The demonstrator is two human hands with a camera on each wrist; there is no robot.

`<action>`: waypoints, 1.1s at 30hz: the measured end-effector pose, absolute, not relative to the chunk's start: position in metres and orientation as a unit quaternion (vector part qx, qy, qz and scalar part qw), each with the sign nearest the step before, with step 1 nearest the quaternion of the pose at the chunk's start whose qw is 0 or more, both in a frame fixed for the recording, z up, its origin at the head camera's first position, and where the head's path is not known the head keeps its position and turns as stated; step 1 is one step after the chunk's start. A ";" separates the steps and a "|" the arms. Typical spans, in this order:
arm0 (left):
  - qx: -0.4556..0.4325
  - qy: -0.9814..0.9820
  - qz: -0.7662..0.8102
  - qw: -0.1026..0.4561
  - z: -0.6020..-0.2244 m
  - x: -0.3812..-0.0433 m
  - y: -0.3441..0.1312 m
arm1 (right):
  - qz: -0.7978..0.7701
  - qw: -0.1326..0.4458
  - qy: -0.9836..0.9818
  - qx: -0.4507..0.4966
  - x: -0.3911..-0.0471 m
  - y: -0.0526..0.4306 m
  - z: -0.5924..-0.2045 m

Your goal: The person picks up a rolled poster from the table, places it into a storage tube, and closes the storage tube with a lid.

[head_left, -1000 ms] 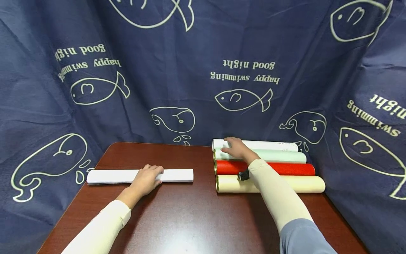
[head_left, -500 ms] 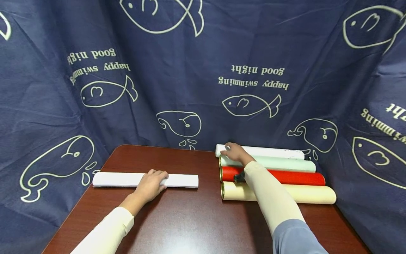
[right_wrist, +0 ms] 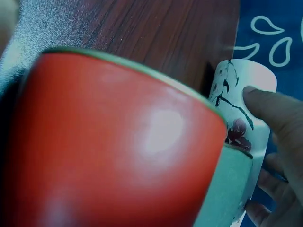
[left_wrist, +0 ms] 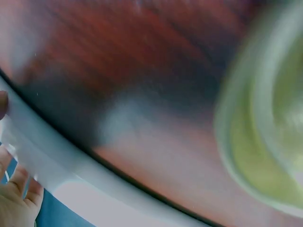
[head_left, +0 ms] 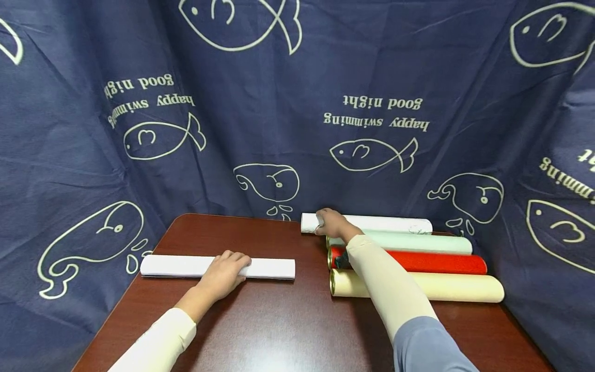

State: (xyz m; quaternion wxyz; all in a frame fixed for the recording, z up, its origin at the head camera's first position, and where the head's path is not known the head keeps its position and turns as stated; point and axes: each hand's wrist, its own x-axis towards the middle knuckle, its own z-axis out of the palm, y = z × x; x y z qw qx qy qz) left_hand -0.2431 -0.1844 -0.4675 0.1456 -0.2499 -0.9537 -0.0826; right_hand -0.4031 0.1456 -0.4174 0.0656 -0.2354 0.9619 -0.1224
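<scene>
My left hand (head_left: 225, 274) grips a white, flattened paper roll (head_left: 178, 266) lying across the left of the table. In the left wrist view the thumb and fingers (left_wrist: 21, 189) lie on opposite sides of this roll. At the back right, my right hand (head_left: 333, 225) holds a white tube (head_left: 386, 223) near its left end. The right wrist view shows dark branches and a purplish flower on this white tube (right_wrist: 232, 99), with the thumb and fingers on either side of it. Its left end sticks out past the pale green tube (head_left: 418, 243) beside it.
A red tube (head_left: 437, 262) and a cream tube (head_left: 455, 288) lie parallel in front of the green one, under my right forearm. Dark blue printed cloth (head_left: 260, 103) rises behind the brown table (head_left: 279, 320). A blurred pale curved shape (left_wrist: 241, 142) fills the left wrist view's right side.
The white tube has slid left with my right hand, out of line with the other tubes. My left hand keeps its hold on the paper roll. The head view has shifted slightly.
</scene>
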 end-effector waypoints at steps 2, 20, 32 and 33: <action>-0.256 -0.953 -0.073 0.147 -0.467 -0.243 -0.186 | -0.101 0.064 0.967 -0.226 -0.405 0.141 -0.417; -0.267 -0.950 -0.071 0.147 -0.467 -0.237 -0.182 | -0.020 0.098 0.977 -0.189 -0.406 0.117 -0.431; -0.238 -0.960 -0.087 0.116 -0.457 -0.236 -0.189 | -0.020 0.003 0.954 -0.299 -0.408 0.121 -0.411; -0.236 -0.961 -0.088 0.117 -0.458 -0.237 -0.191 | -0.027 -0.011 0.952 -0.306 -0.408 0.121 -0.408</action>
